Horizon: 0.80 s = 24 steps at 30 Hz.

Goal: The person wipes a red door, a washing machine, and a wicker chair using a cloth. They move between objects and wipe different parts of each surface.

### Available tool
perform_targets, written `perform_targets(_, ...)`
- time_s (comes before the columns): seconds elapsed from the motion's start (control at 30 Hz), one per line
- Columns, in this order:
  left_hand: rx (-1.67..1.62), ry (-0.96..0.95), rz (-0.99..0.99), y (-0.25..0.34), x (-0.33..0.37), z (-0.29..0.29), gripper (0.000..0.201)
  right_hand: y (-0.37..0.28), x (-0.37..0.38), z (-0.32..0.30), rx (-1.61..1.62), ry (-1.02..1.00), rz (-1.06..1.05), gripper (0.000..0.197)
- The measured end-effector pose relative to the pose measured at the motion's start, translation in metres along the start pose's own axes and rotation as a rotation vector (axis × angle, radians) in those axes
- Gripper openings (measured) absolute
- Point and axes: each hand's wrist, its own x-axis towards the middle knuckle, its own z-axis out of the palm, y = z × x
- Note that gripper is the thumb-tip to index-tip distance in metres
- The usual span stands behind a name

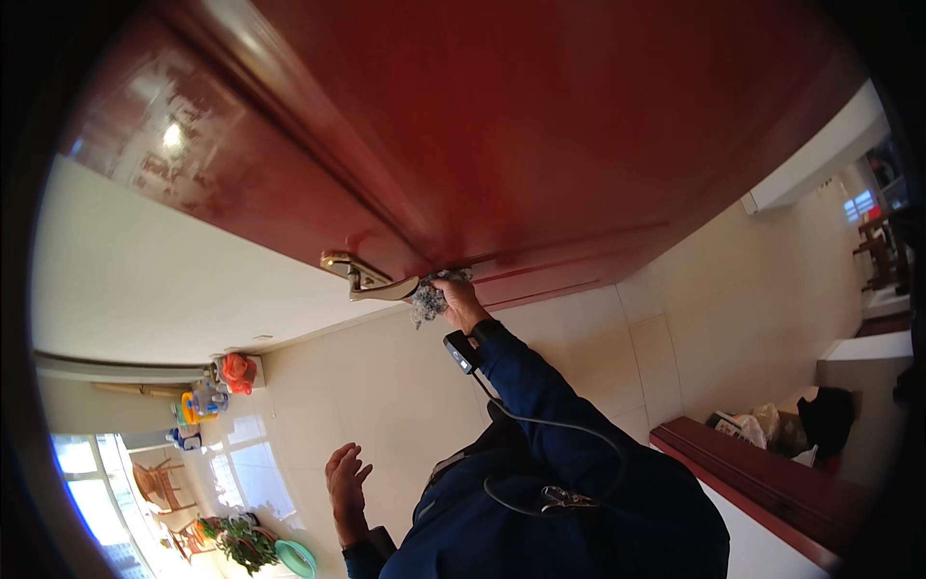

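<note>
A red door (540, 125) with a glossy, panelled face fills the upper part of the view. On its edge side sits a brass-coloured lever handle (381, 287). My right hand (459, 297) is closed around a crumpled grey, mottled cloth (428, 301), pressed against the door by the tip of the lever. Part of the cloth is hidden behind the fingers. Lower and to the left, my left hand (348, 480) hangs in the air over the floor, its fingers slightly bent and apart, holding nothing.
A small black device (461, 352) with a cable is strapped at my right wrist. Far left stand a red plastic bag (237, 372), bottles, a wooden chair (159, 484), a potted plant (246, 546) and a green basin (296, 558). To the right, a dark red ledge (743, 482) borders bags and boxes.
</note>
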Motion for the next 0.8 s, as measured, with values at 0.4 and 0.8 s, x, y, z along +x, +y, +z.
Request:
perform_targets(0.4,0.094,-0.091,0.091,0.03,0.028,0.039,0.041,-0.364,-0.056,-0.201,-0.28,0.596,-0.675,0.031)
perform_targets(0.8,0.023,-0.043,0.134,0.041,0.013,0.052,0.051,-0.144,-0.036,-0.098,-0.525,-0.074,0.088,0.027)
